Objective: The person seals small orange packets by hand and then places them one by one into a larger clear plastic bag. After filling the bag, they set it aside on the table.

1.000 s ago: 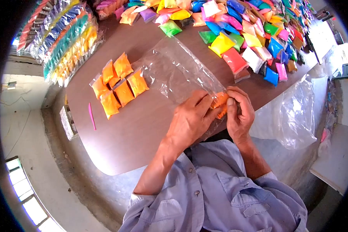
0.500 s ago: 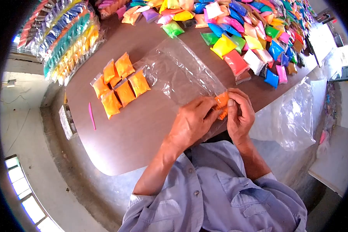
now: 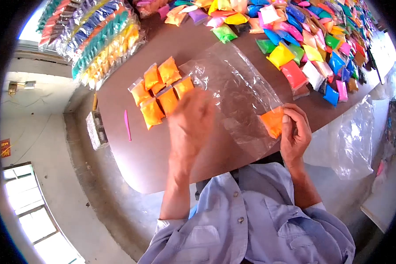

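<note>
Pinched between the thumb and fingers of my right hand (image 3: 296,134) is a small orange packet (image 3: 272,122), at the near right end of a large clear plastic bag (image 3: 240,86). The bag lies flat across the table. My left hand (image 3: 192,118) is smeared by motion, so its fingers do not show clearly. It overlaps the lower right of a cluster of several orange packets (image 3: 152,114) in this view. A thin pink plastic tool (image 3: 127,125) lies to the left of that cluster.
A big heap of packets in many colours (image 3: 295,75) covers the far right of the table (image 3: 215,152). Filled clear bags of sorted packets (image 3: 105,44) stand at the far left. Another crumpled clear bag (image 3: 352,141) hangs by the right table edge.
My left hand has left the packet at the bag and moved left to the orange cluster. My right hand keeps its hold on the packet. The whole view has shifted slightly.
</note>
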`<state>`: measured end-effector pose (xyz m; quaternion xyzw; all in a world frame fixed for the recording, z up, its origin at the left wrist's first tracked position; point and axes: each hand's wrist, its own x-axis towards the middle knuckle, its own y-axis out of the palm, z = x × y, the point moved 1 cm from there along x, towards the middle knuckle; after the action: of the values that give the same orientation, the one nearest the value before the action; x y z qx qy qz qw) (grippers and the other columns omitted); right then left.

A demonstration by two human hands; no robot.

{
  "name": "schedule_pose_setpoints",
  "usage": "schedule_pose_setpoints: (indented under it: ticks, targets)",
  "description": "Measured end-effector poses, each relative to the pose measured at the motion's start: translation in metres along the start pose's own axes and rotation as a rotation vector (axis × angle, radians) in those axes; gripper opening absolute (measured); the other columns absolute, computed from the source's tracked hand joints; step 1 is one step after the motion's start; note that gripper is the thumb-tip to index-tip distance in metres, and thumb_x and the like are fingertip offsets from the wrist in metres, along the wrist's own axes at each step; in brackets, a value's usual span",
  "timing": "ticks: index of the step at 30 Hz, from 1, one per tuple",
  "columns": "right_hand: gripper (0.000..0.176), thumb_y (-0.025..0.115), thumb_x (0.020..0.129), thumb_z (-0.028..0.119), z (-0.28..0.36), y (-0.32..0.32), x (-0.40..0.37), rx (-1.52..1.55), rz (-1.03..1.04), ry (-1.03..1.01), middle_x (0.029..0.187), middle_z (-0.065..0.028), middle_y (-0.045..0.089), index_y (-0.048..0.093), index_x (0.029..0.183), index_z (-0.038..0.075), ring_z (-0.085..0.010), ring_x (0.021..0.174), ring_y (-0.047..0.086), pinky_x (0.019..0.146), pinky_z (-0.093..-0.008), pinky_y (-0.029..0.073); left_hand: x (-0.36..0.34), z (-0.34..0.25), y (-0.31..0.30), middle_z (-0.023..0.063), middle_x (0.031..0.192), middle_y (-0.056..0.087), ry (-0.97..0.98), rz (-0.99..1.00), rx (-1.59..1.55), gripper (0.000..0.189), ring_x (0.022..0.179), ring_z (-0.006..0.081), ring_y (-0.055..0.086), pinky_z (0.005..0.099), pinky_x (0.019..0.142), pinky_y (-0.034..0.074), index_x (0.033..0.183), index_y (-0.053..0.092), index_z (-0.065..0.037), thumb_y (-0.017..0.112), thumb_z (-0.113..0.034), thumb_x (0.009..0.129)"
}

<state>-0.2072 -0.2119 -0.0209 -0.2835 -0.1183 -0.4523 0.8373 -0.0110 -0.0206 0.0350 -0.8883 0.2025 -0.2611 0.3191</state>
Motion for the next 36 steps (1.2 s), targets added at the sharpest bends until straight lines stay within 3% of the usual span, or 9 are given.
schedule_pose_setpoints:
  ticks: [4, 5, 12, 18, 20, 24, 26, 33, 36]
  targets:
    - [0.012, 0.069, 0.103, 0.001, 0.0, 0.0, 0.0, 0.009, 0.002, -0.004, 0.122, -0.0174, 0.076, 0.075, 0.114, -0.002, -0.0277, 0.111, 0.075, 0.097, -0.0374, 0.059, 0.025, 0.03, -0.023, 0.0198, 0.114, 0.079, -0.071, -0.008, 0.379, 0.029, 0.101, 0.0391, 0.077, 0.0479, 0.089, 0.062, 0.121, 0.076, -0.004, 0.079, -0.016, 0.096]
    - [0.012, 0.069, 0.103, 0.001, -0.001, 0.0, 0.0, 0.009, 0.002, -0.006, 0.122, -0.0174, 0.076, 0.075, 0.114, -0.002, -0.0277, 0.111, 0.075, 0.097, -0.0374, 0.059, 0.027, 0.03, -0.026, 0.0186, 0.117, 0.079, -0.118, 0.072, 0.408, 0.03, 0.103, 0.0389, 0.077, 0.0496, 0.09, 0.06, 0.122, 0.076, -0.004, 0.076, -0.022, 0.098]
    - [0.013, 0.069, 0.103, -0.001, 0.001, -0.001, 0.001, 0.011, 0.003, -0.024, 0.121, -0.0172, 0.076, 0.075, 0.114, -0.002, -0.0277, 0.109, 0.075, 0.096, -0.0377, 0.06, 0.024, 0.027, -0.02, 0.0177, 0.12, 0.077, -0.123, 0.176, 0.407, 0.045, 0.102, 0.0367, 0.076, 0.0485, 0.089, 0.06, 0.135, 0.07, -0.005, 0.079, -0.024, 0.094]
    - [0.014, 0.069, 0.102, -0.002, -0.001, -0.002, 0.002, 0.029, 0.006, -0.037, 0.121, -0.0172, 0.076, 0.075, 0.114, -0.003, -0.0275, 0.108, 0.075, 0.095, -0.0369, 0.059, 0.017, 0.024, -0.028, 0.0148, 0.114, 0.075, -0.28, 0.286, 0.187, 0.052, 0.084, 0.0268, 0.074, 0.0387, 0.079, 0.06, 0.137, 0.069, -0.004, 0.083, -0.014, 0.088]
    - [0.014, 0.069, 0.102, -0.002, -0.001, -0.002, 0.001, 0.027, 0.0, -0.044, 0.121, -0.017, 0.076, 0.075, 0.115, -0.003, -0.027, 0.108, 0.075, 0.094, -0.0363, 0.059, 0.013, 0.022, -0.032, 0.0087, 0.104, 0.074, -0.173, 0.17, 0.064, 0.049, 0.074, 0.0114, 0.067, 0.0266, 0.071, 0.057, 0.136, 0.07, 0.0, 0.082, -0.006, 0.089]
    - [0.014, 0.07, 0.102, -0.002, -0.002, -0.002, -0.001, 0.04, 0.0, -0.005, 0.122, -0.0167, 0.075, 0.075, 0.115, -0.003, -0.025, 0.108, 0.075, 0.092, -0.0348, 0.06, 0.005, 0.019, -0.035, 0.0065, 0.104, 0.072, -0.343, 0.203, -0.153, 0.036, 0.078, 0.01, 0.067, 0.0256, 0.073, 0.058, 0.128, 0.07, 0.002, 0.08, -0.003, 0.094]
    - [0.014, 0.071, 0.101, -0.002, -0.002, -0.002, -0.001, 0.039, 0.001, -0.008, 0.122, -0.0166, 0.075, 0.075, 0.115, -0.003, -0.0245, 0.108, 0.074, 0.092, -0.0344, 0.06, 0.002, 0.002, -0.031, 0.0072, 0.106, 0.076, -0.375, 0.156, -0.353, 0.03, 0.091, 0.0105, 0.073, 0.0274, 0.078, 0.06, 0.122, 0.069, 0.002, 0.08, -0.004, 0.095]
    - [0.013, 0.071, 0.103, 0.0, -0.004, -0.002, 0.0, 0.037, 0.007, -0.019, 0.122, -0.0161, 0.075, 0.075, 0.115, -0.002, -0.0226, 0.105, 0.074, 0.089, -0.0326, 0.059, -0.006, -0.016, 0.02, 0.0096, 0.11, 0.078, -0.349, 0.192, -0.569, 0.035, 0.096, 0.0126, 0.075, 0.0284, 0.086, 0.062, 0.128, 0.07, -0.001, 0.08, -0.002, 0.095]
    - [0.013, 0.071, 0.103, 0.001, -0.001, -0.003, 0.0, 0.056, 0.019, 0.007, 0.122, -0.0155, 0.075, 0.075, 0.116, -0.002, -0.0218, 0.105, 0.074, 0.087, -0.0324, 0.059, -0.014, -0.019, 0.043, 0.01, 0.109, 0.079, -0.255, 0.27, -0.488, 0.033, 0.096, 0.0141, 0.076, 0.0288, 0.086, 0.062, 0.127, 0.073, -0.001, 0.079, -0.002, 0.095]
